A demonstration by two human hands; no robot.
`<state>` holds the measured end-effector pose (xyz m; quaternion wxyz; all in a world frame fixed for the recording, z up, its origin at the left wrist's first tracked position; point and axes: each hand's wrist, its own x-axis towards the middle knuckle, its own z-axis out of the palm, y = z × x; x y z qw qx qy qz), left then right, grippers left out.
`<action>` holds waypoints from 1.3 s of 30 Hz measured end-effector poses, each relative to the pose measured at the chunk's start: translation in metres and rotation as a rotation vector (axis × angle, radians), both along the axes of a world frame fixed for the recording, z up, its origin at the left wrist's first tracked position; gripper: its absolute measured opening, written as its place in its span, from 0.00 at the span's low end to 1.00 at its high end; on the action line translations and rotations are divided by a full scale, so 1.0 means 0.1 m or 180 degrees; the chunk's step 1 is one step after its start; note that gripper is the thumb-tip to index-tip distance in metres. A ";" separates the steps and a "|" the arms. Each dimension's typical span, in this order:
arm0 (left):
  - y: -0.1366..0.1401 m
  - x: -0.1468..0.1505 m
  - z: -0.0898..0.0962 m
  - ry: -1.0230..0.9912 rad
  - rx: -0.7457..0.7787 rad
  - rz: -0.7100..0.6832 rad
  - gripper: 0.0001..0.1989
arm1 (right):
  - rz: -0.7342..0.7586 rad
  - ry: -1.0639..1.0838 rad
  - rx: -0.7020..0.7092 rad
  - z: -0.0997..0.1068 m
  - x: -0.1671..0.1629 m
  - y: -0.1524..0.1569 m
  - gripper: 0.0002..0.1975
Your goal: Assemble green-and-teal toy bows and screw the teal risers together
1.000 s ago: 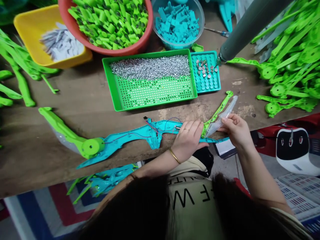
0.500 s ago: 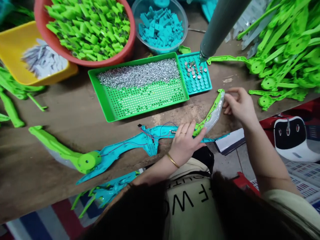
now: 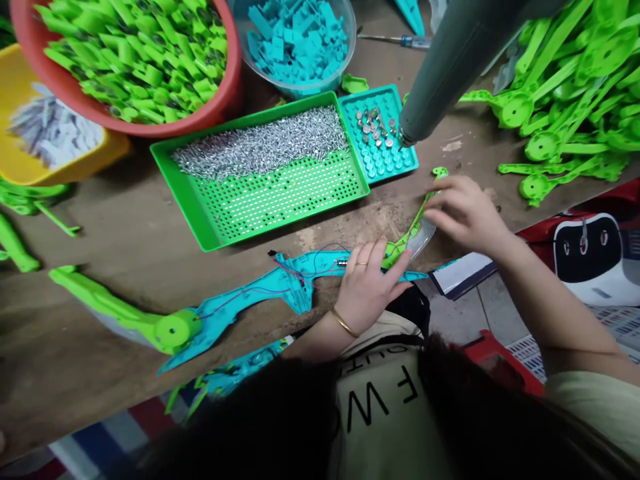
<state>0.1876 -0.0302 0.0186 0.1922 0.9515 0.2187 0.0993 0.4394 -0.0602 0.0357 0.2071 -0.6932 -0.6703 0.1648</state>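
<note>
A blue toy bow body lies along the table's front edge, thin red and blue wires running over it. At its left end is a green limb with a round hub. The right end carries a second green limb backed by a clear strip, open side up, with wire along it. My left hand is closed over the joint of blue body and right limb, thumb and fingers hiding it. At that limb's upper part, my right hand has its fingertips drawn together; what they pinch is too small to make out.
Behind the bow stand a green tray of small screws and a blue tray with metal pieces. A grey pole-like tool hangs over the table. Tubs of parts stand at the back; green limbs pile up right.
My right hand has moved a little left and down along the right limb, from its tip side onto its upper part. My left hand stays on the joint. The view has shifted slightly.
</note>
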 end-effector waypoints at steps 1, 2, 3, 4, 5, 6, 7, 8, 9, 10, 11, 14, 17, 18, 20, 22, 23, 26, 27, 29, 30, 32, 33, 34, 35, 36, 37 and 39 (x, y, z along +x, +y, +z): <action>0.00 0.00 0.02 0.0029 -0.0003 -0.0002 0.24 | 0.0334 -0.0067 -0.0005 0.01 -0.05 -0.05 0.07; 0.00 0.00 0.04 0.0074 -0.0008 -0.0003 0.24 | 0.0546 -0.0144 0.0007 0.01 -0.08 -0.09 0.07; 0.00 0.01 0.07 0.0132 -0.0023 0.0000 0.24 | 0.0668 -0.0227 0.0024 -0.01 -0.10 -0.12 0.08; 0.00 0.02 0.09 0.0196 -0.0046 0.0006 0.24 | 0.0745 -0.0303 0.0031 -0.02 -0.11 -0.15 0.08; 0.00 0.03 0.12 0.0257 -0.0071 0.0006 0.24 | 0.0812 -0.0363 0.0021 -0.04 -0.10 -0.16 0.09; -0.01 0.05 0.15 0.0307 -0.0090 -0.0002 0.24 | 0.0888 -0.0418 -0.0008 -0.06 -0.09 -0.17 0.09; -0.02 0.08 0.17 0.0339 -0.0100 -0.0011 0.24 | 0.0965 -0.0484 -0.0036 -0.07 -0.08 -0.17 0.10; -0.03 0.12 0.19 0.0373 -0.0112 -0.0004 0.25 | 0.1040 -0.0578 -0.0059 -0.08 -0.08 -0.16 0.10; -0.04 0.18 0.21 0.0409 -0.0131 0.0033 0.27 | 0.1104 -0.0696 -0.0073 -0.08 -0.08 -0.16 0.11; -0.06 0.23 0.21 0.0444 -0.0157 0.0097 0.28 | 0.1151 -0.0828 -0.0071 -0.07 -0.08 -0.15 0.11; -0.07 0.29 0.20 0.0479 -0.0186 0.0187 0.30 | 0.1190 -0.0958 -0.0067 -0.06 -0.08 -0.14 0.11; -0.08 0.42 0.13 0.0489 -0.0247 0.0385 0.33 | 0.1302 -0.1201 -0.0083 -0.02 -0.08 -0.12 0.11; -0.05 0.44 0.02 0.0322 -0.0240 0.0366 0.29 | 0.1403 -0.1039 -0.0189 0.00 -0.05 -0.12 0.11; -0.04 0.44 -0.01 0.0272 -0.0227 0.0348 0.27 | 0.1403 -0.0914 -0.0228 0.00 -0.04 -0.13 0.11; -0.03 0.41 -0.06 0.0206 -0.0193 0.0325 0.24 | 0.1370 -0.0693 -0.0282 -0.01 -0.02 -0.13 0.10; -0.02 0.40 -0.08 0.0161 -0.0179 0.0309 0.23 | 0.1332 -0.0679 -0.0292 -0.03 -0.03 -0.14 0.11; -0.02 0.40 -0.09 0.0134 -0.0180 0.0307 0.22 | 0.1305 -0.0742 -0.0266 -0.04 -0.03 -0.14 0.12; -0.03 0.40 -0.08 0.0089 -0.0183 0.0344 0.22 | 0.1231 -0.0827 -0.0209 -0.05 -0.04 -0.13 0.14; -0.03 0.40 -0.07 0.0099 -0.0184 0.0357 0.21 | 0.1211 -0.0729 -0.0205 -0.06 -0.03 -0.13 0.14; -0.04 0.41 -0.06 0.0143 -0.0176 0.0371 0.21 | 0.1130 -0.0400 -0.0225 -0.06 0.01 -0.12 0.14; -0.04 0.42 -0.05 0.0171 -0.0173 0.0372 0.20 | 0.1077 -0.0248 -0.0242 -0.06 0.03 -0.12 0.15; -0.04 0.43 -0.02 0.0242 -0.0179 0.0373 0.20 | 0.0975 -0.0099 -0.0259 -0.05 0.07 -0.11 0.16; -0.04 0.43 -0.01 0.0293 -0.0196 0.0378 0.20 | 0.0954 -0.0102 -0.0282 -0.04 0.08 -0.10 0.17; -0.04 0.44 0.01 0.0354 -0.0221 0.0378 0.21 | 0.0960 -0.0136 -0.0327 -0.03 0.09 -0.09 0.17; -0.03 0.45 0.02 0.0424 -0.0253 0.0377 0.21 | 0.0972 -0.0183 -0.0373 -0.02 0.09 -0.08 0.16; -0.03 0.45 0.04 0.0492 -0.0283 0.0377 0.21 | 0.0981 -0.0244 -0.0426 -0.02 0.10 -0.07 0.16; -0.03 0.46 0.05 0.0549 -0.0310 0.0371 0.22 | 0.0981 -0.0322 -0.0473 -0.01 0.10 -0.06 0.16; -0.03 0.47 0.07 0.0618 -0.0351 0.0358 0.22 | 0.0982 -0.0515 -0.0490 0.00 0.12 -0.03 0.16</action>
